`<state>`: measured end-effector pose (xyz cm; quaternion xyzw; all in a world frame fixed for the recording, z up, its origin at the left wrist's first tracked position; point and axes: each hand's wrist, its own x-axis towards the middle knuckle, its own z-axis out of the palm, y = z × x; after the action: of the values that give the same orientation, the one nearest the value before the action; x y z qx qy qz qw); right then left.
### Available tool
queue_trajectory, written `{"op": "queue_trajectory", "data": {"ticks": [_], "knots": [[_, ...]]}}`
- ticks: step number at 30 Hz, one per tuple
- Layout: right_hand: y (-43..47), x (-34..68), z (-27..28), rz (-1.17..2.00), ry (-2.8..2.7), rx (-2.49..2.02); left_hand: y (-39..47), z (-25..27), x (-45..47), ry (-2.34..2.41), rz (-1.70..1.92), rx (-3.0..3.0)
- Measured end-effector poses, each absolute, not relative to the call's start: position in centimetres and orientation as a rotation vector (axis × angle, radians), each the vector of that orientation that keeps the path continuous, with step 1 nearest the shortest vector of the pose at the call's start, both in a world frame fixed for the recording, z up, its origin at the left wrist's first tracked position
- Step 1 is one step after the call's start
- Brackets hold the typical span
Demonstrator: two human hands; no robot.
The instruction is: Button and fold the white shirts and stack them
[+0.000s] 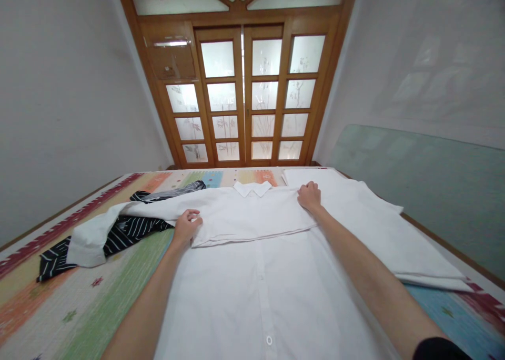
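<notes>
A white collared shirt (pixel 244 213) lies on the patterned bed cover with its collar at the far side. Its upper part ends in a layered edge, with white buttoned cloth (pixel 236 291) continuing toward me below; whether both are one garment I cannot tell. My left hand (pixel 187 226) has its fingers curled on the shirt's left side, near where the sleeve (pixel 158 206) begins. That sleeve stretches left over a black-and-white striped garment (pixel 136 231). At the right shoulder, the fingers of my right hand (pixel 310 196) are closed on the cloth.
More folded white cloth (pixel 374 226) lies to the right, by a pale green panel (pixel 426 186) against the wall. The multicoloured bed cover (pixel 114 291) shows at the left. Wooden doors with glass panes (pixel 244 97) stand beyond the bed.
</notes>
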<state>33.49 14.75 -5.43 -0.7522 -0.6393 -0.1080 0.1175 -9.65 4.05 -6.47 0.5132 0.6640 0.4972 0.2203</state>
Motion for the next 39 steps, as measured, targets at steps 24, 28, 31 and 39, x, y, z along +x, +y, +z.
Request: {"op": "queue_trajectory", "data": {"ticks": [24, 28, 31, 39], "knots": [[13.3, 27.9, -6.5, 0.0, -2.041, -2.091, 2.4, -5.9, -7.8, 2.445, 0.926, 1.988], [12.3, 28.9, -7.5, -0.031, -2.09, -2.106, 1.7, -5.4, -7.4, 2.585, 0.625, 2.034], [11.9, 30.7, -7.7, -0.103, -2.183, -2.059, 1.6, -5.2, -7.3, 2.624, 0.507, 2.036], [12.1, 32.9, -7.6, -0.113, -2.015, -2.246, 1.4, -5.0, -7.3, 2.647, 0.505, 1.939]]}}
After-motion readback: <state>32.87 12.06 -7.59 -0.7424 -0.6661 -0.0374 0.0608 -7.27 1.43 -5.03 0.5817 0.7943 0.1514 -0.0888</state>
